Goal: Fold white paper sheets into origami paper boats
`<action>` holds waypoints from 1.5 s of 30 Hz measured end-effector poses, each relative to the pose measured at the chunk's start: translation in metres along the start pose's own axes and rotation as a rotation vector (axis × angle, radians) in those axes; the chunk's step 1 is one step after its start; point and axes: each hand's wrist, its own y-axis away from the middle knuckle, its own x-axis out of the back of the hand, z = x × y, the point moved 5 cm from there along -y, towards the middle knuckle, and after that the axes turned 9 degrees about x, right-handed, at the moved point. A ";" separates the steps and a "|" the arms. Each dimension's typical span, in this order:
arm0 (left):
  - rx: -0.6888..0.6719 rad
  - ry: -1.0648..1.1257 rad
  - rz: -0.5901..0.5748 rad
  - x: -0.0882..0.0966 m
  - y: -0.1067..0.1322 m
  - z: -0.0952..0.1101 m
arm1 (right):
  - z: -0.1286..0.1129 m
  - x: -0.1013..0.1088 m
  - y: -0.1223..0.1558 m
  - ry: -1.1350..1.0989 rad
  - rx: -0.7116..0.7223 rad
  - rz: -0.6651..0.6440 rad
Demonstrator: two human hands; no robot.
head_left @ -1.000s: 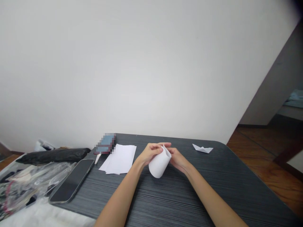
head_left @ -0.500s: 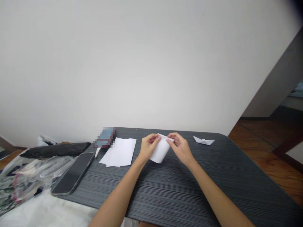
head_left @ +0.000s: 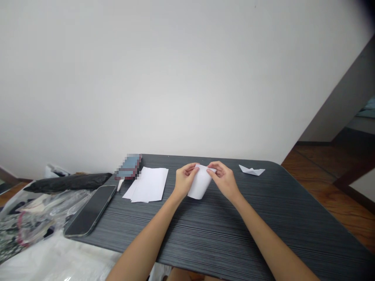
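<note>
Curled white paper sheet (head_left: 199, 182) is pinched at its top edge by the fingers of the left hand (head_left: 184, 181) and right hand (head_left: 225, 181), near the far edge of the dark worktop (head_left: 222, 234). A stack of sheets (head_left: 149, 185) and a phone (head_left: 90, 210) are seen toward the left edge, a paper boat (head_left: 252, 170) toward the far right corner.

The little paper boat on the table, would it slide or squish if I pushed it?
The paper boat looks thin and folded, so it is probably very light and would slide easily on the smooth table. A hard push would likely crumple it. It sits flat and wide, so tipping seems unlikely.
</note>
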 end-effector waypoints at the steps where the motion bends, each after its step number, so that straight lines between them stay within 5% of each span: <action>1: 0.003 -0.004 -0.007 -0.001 0.000 -0.001 | 0.000 -0.001 0.000 -0.007 0.005 0.006; 21: 0.028 -0.022 -0.012 -0.004 0.004 -0.007 | -0.003 -0.006 0.004 -0.028 0.034 0.013; 30: -0.013 -0.069 0.074 0.006 -0.005 -0.010 | 0.034 -0.004 0.015 -0.320 -0.365 0.015; 37: -0.059 -0.132 0.040 0.005 -0.007 -0.016 | 0.042 0.005 0.018 -0.320 -0.372 0.111; 45: -0.075 -0.142 0.050 0.006 -0.006 -0.011 | 0.043 -0.005 0.022 -0.390 -0.480 -0.061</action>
